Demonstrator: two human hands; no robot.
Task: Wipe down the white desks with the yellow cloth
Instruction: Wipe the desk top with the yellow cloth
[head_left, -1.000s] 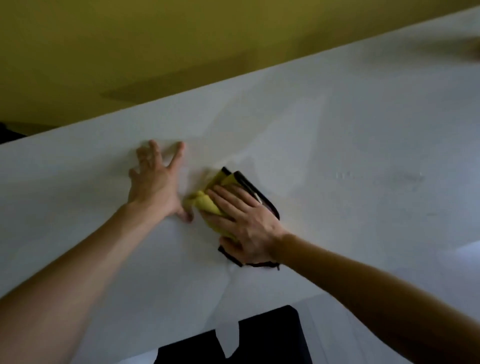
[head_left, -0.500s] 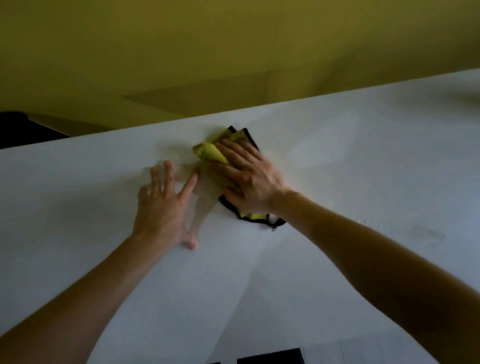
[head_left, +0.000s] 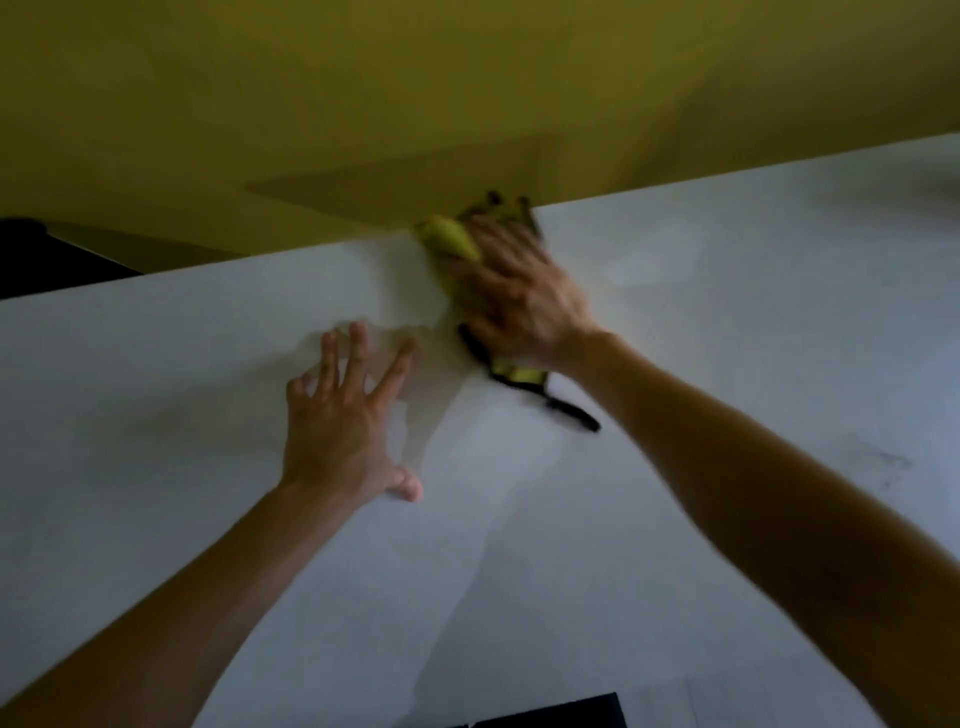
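Observation:
The yellow cloth (head_left: 451, 240) with a black edge lies bunched at the far edge of the white desk (head_left: 727, 322), against the yellow wall. My right hand (head_left: 511, 299) presses flat on it with straight fingers and covers most of it; the hand is blurred. A black strip of the cloth's edge trails out below the wrist. My left hand (head_left: 345, 423) rests flat on the bare desk with fingers spread, a little nearer to me and left of the cloth.
A yellow wall (head_left: 467, 104) rises right behind the desk's far edge. A dark shape (head_left: 47, 254) shows past the desk at the far left. A dark object (head_left: 561, 714) sits at the near edge. Faint smudges (head_left: 883, 462) mark the desk on the right.
My right hand has pushed the cloth away from me, from beside my left hand up to the desk's far edge. My left hand has stayed flat on the desk.

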